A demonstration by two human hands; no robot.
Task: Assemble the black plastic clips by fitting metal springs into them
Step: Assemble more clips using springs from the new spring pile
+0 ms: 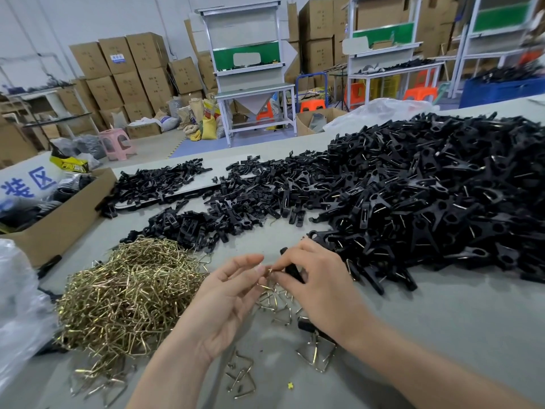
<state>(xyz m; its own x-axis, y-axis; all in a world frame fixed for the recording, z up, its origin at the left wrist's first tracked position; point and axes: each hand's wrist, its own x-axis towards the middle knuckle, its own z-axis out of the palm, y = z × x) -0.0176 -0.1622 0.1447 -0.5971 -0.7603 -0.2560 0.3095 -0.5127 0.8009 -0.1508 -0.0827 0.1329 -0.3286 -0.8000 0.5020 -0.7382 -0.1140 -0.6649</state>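
My right hand grips a black plastic clip just above the grey table. My left hand is beside it, its fingertips pinching a small brass-coloured metal spring against the clip. The two hands touch at the fingertips. A heap of brass springs lies to the left of my left hand. Loose springs lie under and in front of the hands. A large pile of black clips with springs in them fills the right side of the table. Smaller heaps of black clip halves lie beyond the hands.
A cardboard box with dark parts stands at the table's left edge. Clear plastic bags lie at the far left. Beyond the table are stacked cartons, white workbenches and plastic stools.
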